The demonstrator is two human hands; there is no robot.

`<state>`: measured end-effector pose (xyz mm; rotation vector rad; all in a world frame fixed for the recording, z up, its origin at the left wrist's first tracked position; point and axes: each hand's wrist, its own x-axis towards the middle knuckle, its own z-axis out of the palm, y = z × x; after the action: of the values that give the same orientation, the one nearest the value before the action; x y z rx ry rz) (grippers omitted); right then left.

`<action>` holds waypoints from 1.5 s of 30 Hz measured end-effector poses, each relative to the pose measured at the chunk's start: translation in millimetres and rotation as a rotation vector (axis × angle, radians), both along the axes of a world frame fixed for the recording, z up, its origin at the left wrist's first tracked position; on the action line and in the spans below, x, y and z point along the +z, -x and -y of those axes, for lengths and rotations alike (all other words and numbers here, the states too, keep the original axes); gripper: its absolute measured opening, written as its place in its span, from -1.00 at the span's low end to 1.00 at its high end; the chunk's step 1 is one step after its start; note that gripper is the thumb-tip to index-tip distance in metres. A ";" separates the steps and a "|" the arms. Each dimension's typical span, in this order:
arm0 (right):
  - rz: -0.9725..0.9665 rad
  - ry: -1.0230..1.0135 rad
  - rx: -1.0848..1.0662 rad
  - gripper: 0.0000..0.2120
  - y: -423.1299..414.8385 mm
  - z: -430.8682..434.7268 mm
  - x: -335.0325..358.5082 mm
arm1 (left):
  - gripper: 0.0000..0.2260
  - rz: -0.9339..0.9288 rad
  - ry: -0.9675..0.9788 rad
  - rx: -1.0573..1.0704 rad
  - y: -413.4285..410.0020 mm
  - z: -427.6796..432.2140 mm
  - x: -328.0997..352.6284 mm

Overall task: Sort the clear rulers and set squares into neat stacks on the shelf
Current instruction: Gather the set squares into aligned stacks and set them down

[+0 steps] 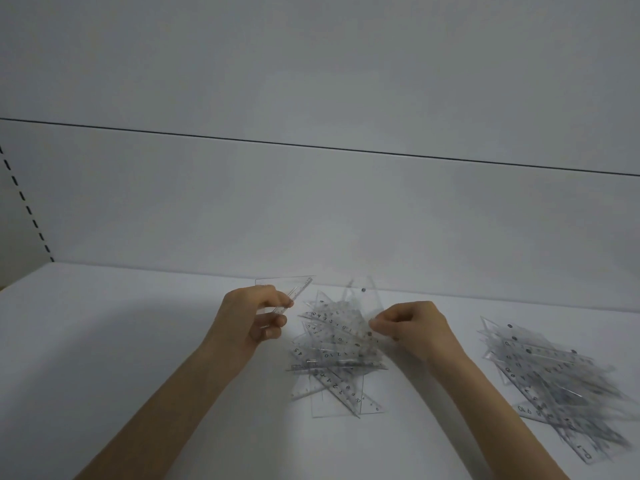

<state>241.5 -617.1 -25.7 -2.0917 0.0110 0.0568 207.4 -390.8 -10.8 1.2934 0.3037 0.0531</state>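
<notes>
While gripping a lifted set square (273, 287) in the left hand (258, 313), pinching the middle heap (336, 351) by its edge with curled right hand (412, 327). Seems early: no neat stack on the shelf (121, 341), only jumble there and in the right heap (554, 375).

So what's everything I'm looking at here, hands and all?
shelf: one, white, across the lower frame
back panel: one, white, behind the shelf, with a dark seam across it
slotted strip: one, dark slots, far left edge
middle pile: many rulers and set squares, too jumbled to count, clear, centre of the shelf
right pile: many more, clear, blurred, right side of the shelf
set square: one, clear, lifted just left of the middle pile
left hand: one, grips the set square
right hand: one, pinches at the middle pile's right edge
</notes>
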 end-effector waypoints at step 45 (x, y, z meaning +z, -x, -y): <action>0.435 -0.185 0.282 -0.84 16.3 -16.9 12.8 | -0.77 0.190 0.009 -0.516 17.5 21.5 2.8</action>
<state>225.2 -600.2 -12.9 -1.8693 -0.5326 -0.2199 189.9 -412.3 -8.0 1.3132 -0.1971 -0.2621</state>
